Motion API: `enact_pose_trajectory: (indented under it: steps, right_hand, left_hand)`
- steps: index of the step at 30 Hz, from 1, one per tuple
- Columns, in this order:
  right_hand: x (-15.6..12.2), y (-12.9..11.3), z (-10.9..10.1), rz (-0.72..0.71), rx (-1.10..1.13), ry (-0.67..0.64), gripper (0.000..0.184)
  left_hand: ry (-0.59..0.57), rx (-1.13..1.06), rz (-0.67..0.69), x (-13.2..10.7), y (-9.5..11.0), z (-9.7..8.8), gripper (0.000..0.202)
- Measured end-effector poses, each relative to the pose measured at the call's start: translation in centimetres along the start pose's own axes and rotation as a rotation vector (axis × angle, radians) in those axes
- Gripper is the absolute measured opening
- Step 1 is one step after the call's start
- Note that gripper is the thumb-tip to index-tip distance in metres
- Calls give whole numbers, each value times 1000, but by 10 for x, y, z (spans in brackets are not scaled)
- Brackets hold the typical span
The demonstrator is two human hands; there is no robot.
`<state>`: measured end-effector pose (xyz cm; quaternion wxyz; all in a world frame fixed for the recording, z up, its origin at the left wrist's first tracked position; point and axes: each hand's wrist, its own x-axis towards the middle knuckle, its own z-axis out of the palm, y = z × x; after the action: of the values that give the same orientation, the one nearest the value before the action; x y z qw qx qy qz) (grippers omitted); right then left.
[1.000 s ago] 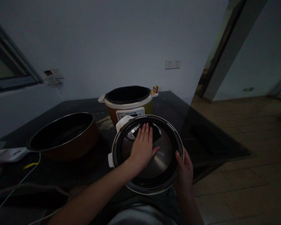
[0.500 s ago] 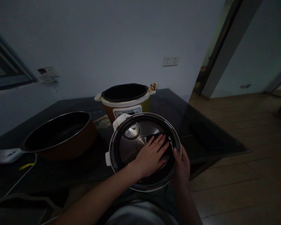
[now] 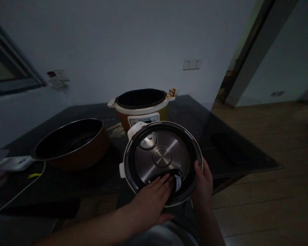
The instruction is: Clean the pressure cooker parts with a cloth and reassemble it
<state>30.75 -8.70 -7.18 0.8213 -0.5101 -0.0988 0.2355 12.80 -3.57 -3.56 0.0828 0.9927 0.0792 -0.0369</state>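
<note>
A round pressure cooker lid [image 3: 179, 150] is tilted in front of me, its shiny metal inside and dark seal ring facing up. My right hand [image 3: 204, 179] grips its right rim, thumb over the edge. My left hand [image 3: 151, 201] presses a black cloth [image 3: 178, 179] with a pale patch against the lower part of the lid's inside; its fingers lie together over the cloth and partly hide it. Just behind the lid stands the cooker body [image 3: 141, 111], orange and olive with a white rim and a dark inner pot.
To the left, a wide brown pan [image 3: 77, 155] with a dark inside sits on the black table [image 3: 195, 112]. A white cable [image 3: 20, 194] with a yellow tag runs beside it. A dark flat object [image 3: 229, 147] lies at the right. Wall sockets [image 3: 192, 64] are behind.
My left hand has moved the cloth down and toward me, from the lid's right middle to its lower edge, uncovering the metal centre. My right hand keeps its grip. The view has shifted slightly.
</note>
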Motion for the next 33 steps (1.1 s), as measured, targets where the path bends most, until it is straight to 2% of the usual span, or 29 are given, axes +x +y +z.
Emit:
enact_pose_trajectory:
  steps: [6, 9, 13, 17, 21, 27, 33]
  right_hand:
    - [-2, -1, 0, 33, 58, -27, 49]
    - [-1, 1, 0, 34, 52, -9, 49]
    - [2, 3, -1, 35, 37, 16, 50]
    - [1, 3, -2, 26, 29, -2, 51]
    - [1, 3, -2, 27, 32, 2, 52]
    - [-1, 1, 0, 37, 7, 29, 55]
    - [-1, -1, 2, 29, -5, 38, 55]
  left_hand:
    - [-42, 285, -201, -23, 11, 7, 93]
    - [-31, 390, -233, -27, 3, 1, 99]
    - [58, 474, -294, -32, -15, -16, 100]
    - [150, 492, -205, -28, -25, -25, 89]
    - [224, 426, -102, -12, -29, -20, 74]
    - [161, 250, 7, -6, -31, -11, 71]
    - [125, 142, 91, 1, -14, 0, 82]
